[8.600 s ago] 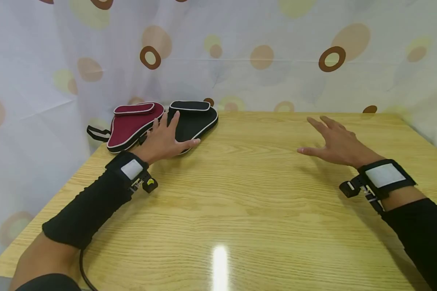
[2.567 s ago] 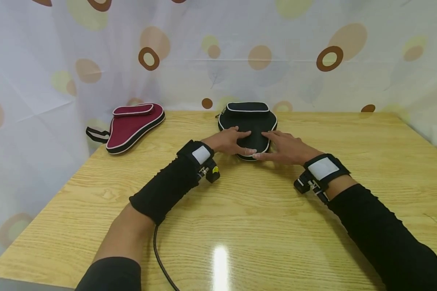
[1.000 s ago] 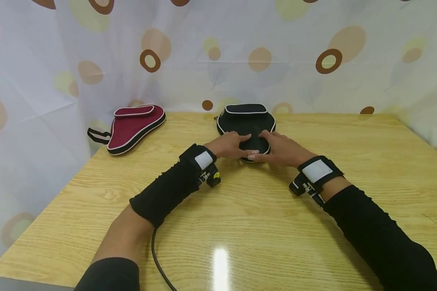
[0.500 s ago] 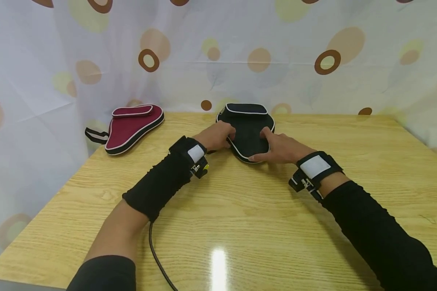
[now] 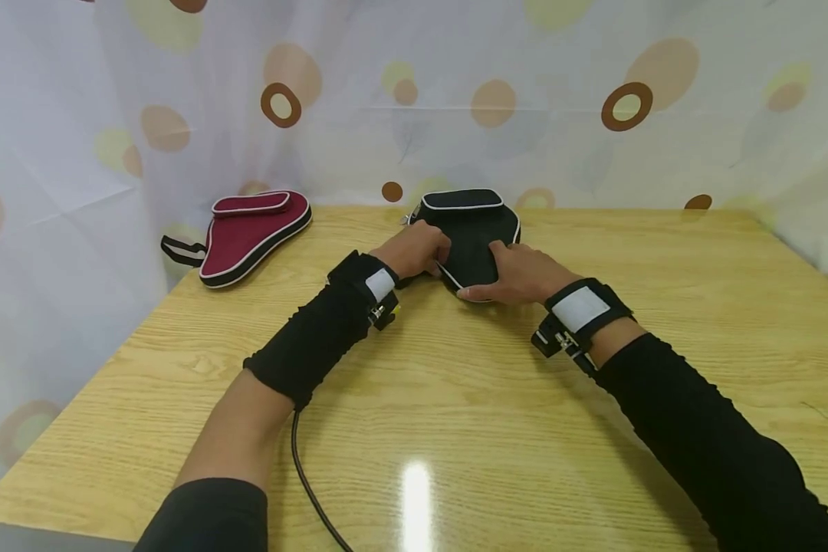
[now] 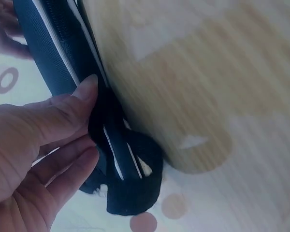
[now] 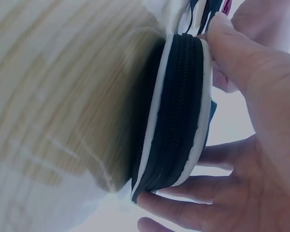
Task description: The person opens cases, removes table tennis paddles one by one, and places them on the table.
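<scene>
Left hand (image 5: pixel 414 251), in the head view, has its fingers curled at the left side of the black bag (image 5: pixel 471 230), which sits on the table (image 5: pixel 414 414) in front of the person; the right hand (image 5: pixel 520 274) grips its narrow end. The work looks to be at the bag's side, so a firm right grip, with the bag held level, should serve the left best. The red bag (image 5: pixel 251 236) lies well apart to the left. Left wrist view shows thumb and forefinger, hidden from the head, pinching by the strap (image 6: pixel 135 195); what lies between them I cannot tell. Right wrist view shows the zip (image 7: pixel 182 96) round the narrow end, its teeth seemingly closed, fingers (image 7: pixel 176 209) low on the bag's side.
</scene>
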`<state>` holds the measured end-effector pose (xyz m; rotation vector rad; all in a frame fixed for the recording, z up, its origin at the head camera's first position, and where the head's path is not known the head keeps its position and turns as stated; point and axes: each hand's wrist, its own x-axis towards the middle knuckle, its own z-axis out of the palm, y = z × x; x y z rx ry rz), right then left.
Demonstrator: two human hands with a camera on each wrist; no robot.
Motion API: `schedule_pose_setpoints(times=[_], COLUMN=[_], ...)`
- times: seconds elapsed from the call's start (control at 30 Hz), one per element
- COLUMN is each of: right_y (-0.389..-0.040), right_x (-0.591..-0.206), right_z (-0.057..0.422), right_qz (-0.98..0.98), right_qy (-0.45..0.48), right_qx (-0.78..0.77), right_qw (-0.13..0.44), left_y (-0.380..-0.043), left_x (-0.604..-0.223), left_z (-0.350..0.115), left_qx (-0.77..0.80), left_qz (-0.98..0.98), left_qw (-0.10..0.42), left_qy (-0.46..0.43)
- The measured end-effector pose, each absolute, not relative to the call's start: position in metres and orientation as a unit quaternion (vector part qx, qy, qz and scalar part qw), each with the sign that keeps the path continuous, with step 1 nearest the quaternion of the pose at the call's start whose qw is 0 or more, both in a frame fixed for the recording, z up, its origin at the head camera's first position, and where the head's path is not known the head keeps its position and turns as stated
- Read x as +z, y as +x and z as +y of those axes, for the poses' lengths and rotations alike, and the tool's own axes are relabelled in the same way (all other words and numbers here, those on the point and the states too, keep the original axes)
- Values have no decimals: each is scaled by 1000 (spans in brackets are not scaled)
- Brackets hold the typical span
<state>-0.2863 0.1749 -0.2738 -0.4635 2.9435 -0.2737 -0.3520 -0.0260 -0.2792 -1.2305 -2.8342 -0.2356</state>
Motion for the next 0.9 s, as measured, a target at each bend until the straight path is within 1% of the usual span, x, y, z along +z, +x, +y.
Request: schedule_pose_setpoints(times=[0.13,0.47,0.9], right_y=[-287,-287,-287], right_x=[-272,-268,-267], right_z=[180,194,208], right_qz=[980,977,973], right_qy=[-159,-176,-186], right_qx=[-96,-84,-107], right_qw=[76,88,88], left_y=[-350,-339,-326], left_x=[-280,-283,-284], left_z=[-22,-10,8], left_qx=[-84,-76,-61], left_qz=[-910,-902,-895], left_qw=[18,30,47], left_qy=[-405,-424,-439])
